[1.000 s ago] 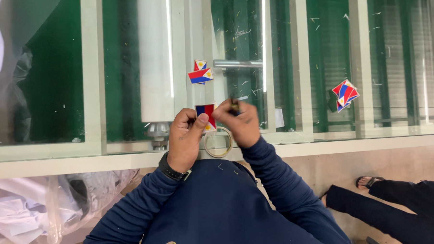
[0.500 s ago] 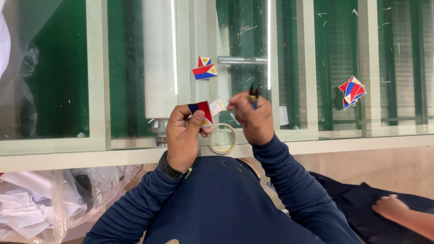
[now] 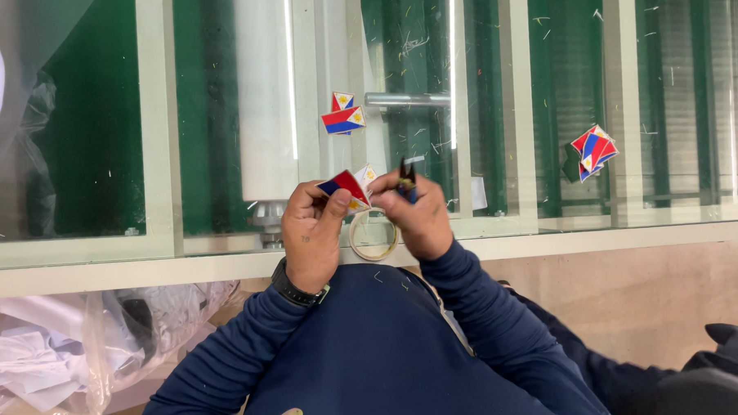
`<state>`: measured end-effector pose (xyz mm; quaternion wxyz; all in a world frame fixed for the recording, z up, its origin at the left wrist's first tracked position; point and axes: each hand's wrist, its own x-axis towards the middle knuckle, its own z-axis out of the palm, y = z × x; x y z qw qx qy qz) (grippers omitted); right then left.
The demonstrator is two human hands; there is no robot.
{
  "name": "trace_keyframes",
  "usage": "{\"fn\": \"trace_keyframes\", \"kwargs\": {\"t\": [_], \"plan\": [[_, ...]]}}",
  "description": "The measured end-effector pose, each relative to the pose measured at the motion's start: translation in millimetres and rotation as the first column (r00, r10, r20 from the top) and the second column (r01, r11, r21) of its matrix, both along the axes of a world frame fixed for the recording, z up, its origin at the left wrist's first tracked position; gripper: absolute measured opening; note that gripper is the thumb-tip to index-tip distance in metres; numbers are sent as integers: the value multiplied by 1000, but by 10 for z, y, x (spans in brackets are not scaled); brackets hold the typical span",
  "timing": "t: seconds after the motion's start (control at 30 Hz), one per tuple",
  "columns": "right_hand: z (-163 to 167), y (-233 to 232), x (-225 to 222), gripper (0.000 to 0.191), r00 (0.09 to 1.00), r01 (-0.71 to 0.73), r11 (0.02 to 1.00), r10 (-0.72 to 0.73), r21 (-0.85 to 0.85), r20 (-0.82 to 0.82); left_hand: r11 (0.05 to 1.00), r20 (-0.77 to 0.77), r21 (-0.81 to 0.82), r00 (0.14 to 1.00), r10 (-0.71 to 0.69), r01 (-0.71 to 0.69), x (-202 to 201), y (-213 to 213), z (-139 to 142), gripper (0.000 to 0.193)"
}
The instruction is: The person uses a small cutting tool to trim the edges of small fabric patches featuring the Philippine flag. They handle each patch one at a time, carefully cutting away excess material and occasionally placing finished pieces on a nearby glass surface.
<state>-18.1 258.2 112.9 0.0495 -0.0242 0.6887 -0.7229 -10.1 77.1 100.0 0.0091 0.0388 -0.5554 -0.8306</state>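
My left hand [image 3: 309,234], with a black watch on its wrist, pinches a small red, blue and white flag piece [image 3: 344,184] between thumb and fingers. My right hand [image 3: 422,222] touches the same flag's white corner and grips a small dark tool [image 3: 407,178] that points up. A ring of pale tape [image 3: 374,237] hangs between the two hands, against my right fingers. Both hands are held up in front of a glass pane. Dark blue sleeves cover my arms.
Two more clusters of small flags stick to the glass, one [image 3: 343,117] just above my hands and one [image 3: 593,150] to the right. A metal handle [image 3: 405,100] crosses the pane. A clear bag of white paper scraps [image 3: 45,360] lies lower left. Another person's dark clothing [image 3: 706,391] shows lower right.
My right hand has drawn back toward the left hand and the flag. Another person's arm, seen at lower right half a second ago, is out of view now.
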Motion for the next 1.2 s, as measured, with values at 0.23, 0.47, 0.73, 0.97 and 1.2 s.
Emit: {"fn": "trace_keyframes", "kwargs": {"t": [0.23, 0.47, 0.73, 0.97, 1.2], "plan": [[-74, -4, -35, 15, 966, 258, 908, -243, -331, 87, 1000, 23, 25, 1000, -8, 7, 24, -17, 63, 20], [-2, -48, 82, 24, 995, 71, 983, -58, -170, 80, 1000, -10, 20, 1000, -22, 22, 27, 31, 96, 23], [-88, -46, -43, 16, 954, 300, 861, -270, -411, 131, 997, 81, -5, 993, -81, 82, 43, -10, 88, 23], [-107, -75, 24, 17, 997, 71, 989, -75, -131, -28, 990, 59, 18, 988, -143, 142, 30, 33, 82, 24], [122, -24, -138, 21, 979, 184, 900, -134, -395, 152, 984, 93, 65, 981, -171, 165, 14, -29, 51, 22]]}}
